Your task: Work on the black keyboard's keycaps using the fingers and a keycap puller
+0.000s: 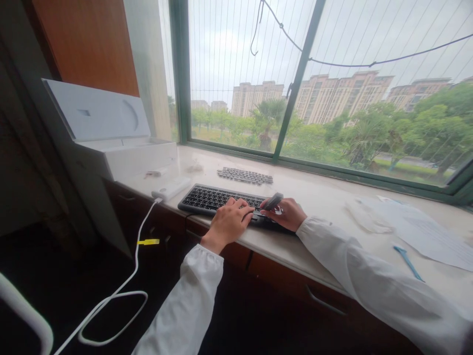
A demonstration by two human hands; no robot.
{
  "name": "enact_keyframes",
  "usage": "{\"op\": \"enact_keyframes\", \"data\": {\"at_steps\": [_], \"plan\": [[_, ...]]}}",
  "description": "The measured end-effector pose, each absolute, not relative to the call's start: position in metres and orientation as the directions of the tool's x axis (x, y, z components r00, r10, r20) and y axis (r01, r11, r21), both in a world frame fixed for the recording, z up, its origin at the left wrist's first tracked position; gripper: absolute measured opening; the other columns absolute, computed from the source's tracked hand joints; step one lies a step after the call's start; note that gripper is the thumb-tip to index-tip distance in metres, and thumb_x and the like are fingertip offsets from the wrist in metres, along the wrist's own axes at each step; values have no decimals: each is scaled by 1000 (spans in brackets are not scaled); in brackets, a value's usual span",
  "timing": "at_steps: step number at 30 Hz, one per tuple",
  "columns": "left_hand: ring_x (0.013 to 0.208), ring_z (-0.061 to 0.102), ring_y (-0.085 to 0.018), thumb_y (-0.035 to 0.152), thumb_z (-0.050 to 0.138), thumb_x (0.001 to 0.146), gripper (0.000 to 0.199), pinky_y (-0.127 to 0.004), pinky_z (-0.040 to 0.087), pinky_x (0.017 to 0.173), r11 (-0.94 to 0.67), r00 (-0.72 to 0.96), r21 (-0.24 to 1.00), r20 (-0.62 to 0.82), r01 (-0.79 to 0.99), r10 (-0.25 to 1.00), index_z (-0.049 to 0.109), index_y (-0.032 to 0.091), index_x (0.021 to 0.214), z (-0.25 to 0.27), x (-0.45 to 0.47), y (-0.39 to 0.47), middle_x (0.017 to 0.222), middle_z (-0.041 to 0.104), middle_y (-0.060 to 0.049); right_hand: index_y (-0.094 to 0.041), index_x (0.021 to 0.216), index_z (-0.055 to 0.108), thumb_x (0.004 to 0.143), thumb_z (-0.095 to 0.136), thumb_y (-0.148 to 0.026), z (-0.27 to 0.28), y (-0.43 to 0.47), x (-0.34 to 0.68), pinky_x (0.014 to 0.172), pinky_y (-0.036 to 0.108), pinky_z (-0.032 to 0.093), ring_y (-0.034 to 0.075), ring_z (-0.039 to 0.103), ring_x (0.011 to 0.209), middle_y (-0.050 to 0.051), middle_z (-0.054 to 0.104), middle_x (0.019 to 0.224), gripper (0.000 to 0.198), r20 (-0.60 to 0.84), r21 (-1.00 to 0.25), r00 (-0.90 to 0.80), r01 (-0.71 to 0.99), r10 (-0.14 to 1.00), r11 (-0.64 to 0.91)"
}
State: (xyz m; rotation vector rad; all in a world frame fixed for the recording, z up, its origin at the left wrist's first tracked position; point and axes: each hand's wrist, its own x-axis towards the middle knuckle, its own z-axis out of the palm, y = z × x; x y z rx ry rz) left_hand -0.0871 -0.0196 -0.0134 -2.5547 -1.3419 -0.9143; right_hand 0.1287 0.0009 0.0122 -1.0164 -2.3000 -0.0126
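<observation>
A black keyboard lies along the front of the white sill, with both hands over its right half. My left hand rests on the keys, fingers spread and slightly bent, the index finger pointing right. My right hand is closed around a small dark grey tool, held tilted over the keyboard. The tool's working end is hidden by the fingers, so its kind cannot be made out. Behind the keyboard, a group of loose keycaps is laid out in rows on the sill.
At left stands an open white box with its lid up. A white power strip has a white cable hanging down. To the right lie a clear plastic bag, paper and a blue tool. A window rises behind.
</observation>
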Motion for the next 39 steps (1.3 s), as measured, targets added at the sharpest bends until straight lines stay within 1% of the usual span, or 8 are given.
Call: {"op": "enact_keyframes", "data": {"at_steps": [8, 14, 19, 25, 28, 32, 35, 39], "plan": [[100, 48, -17, 39, 39, 93, 30, -28, 48, 79, -601, 431, 170, 550, 781, 715, 61, 35, 113, -13, -88, -19, 110, 58, 2, -21, 93, 66, 86, 52, -46, 10, 2, 125, 64, 26, 47, 13, 58, 62, 3, 66, 77, 29, 507, -208, -575, 641, 642, 738], [101, 48, -17, 38, 41, 93, 30, -29, 48, 80, -602, 425, 202, 540, 772, 726, 62, 35, 114, -12, -87, -20, 110, 59, 2, -21, 98, 63, 89, 48, -42, 7, 0, 125, 76, 31, 49, 18, 61, 80, 7, 67, 88, 27, 504, -158, -626, 611, 595, 776], [102, 48, -17, 38, 42, 93, 30, -29, 48, 82, -595, 419, 224, 525, 772, 741, 63, 33, 113, -11, -87, -20, 111, 59, 1, -20, 100, 62, 90, 46, -41, 5, 3, 130, 77, 32, 49, 19, 61, 82, 8, 66, 91, 28, 573, -150, -554, 653, 604, 742], [101, 49, -17, 38, 41, 93, 29, -29, 48, 80, -607, 423, 210, 546, 767, 723, 63, 33, 111, -11, -87, -20, 109, 60, 2, -21, 93, 64, 87, 50, -45, 8, 5, 130, 69, 29, 50, 15, 59, 68, 5, 68, 90, 29, 609, -227, -461, 678, 645, 699], [101, 49, -17, 37, 41, 93, 29, -29, 48, 80, -603, 416, 215, 548, 768, 725, 63, 32, 111, -11, -87, -21, 109, 60, 1, -21, 101, 61, 89, 48, -41, 12, 3, 129, 65, 27, 49, 13, 60, 63, 2, 69, 83, 26, 604, -350, -365, 677, 708, 647], [100, 50, -17, 35, 40, 93, 29, -30, 48, 81, -601, 404, 227, 558, 766, 725, 64, 32, 109, -10, -86, -22, 108, 61, 1, -23, 108, 50, 89, 44, -31, 18, -1, 127, 63, 26, 48, 13, 62, 60, -2, 68, 70, 22, 522, -507, -293, 649, 801, 567], [100, 50, -17, 33, 41, 93, 28, -30, 48, 81, -597, 395, 235, 559, 767, 729, 64, 32, 108, -10, -86, -22, 107, 61, 1, -23, 103, 48, 90, 42, -37, 21, -4, 123, 60, 27, 47, 14, 60, 53, -3, 68, 63, 20, 468, -550, -259, 663, 845, 508], [101, 51, -16, 32, 41, 93, 28, -30, 48, 82, -591, 390, 244, 554, 769, 735, 65, 31, 107, -9, -86, -23, 107, 62, 1, -23, 98, 48, 92, 35, -49, 23, -9, 118, 56, 27, 44, 16, 58, 46, -5, 61, 47, 30, 413, -586, -222, 677, 883, 444]]}}
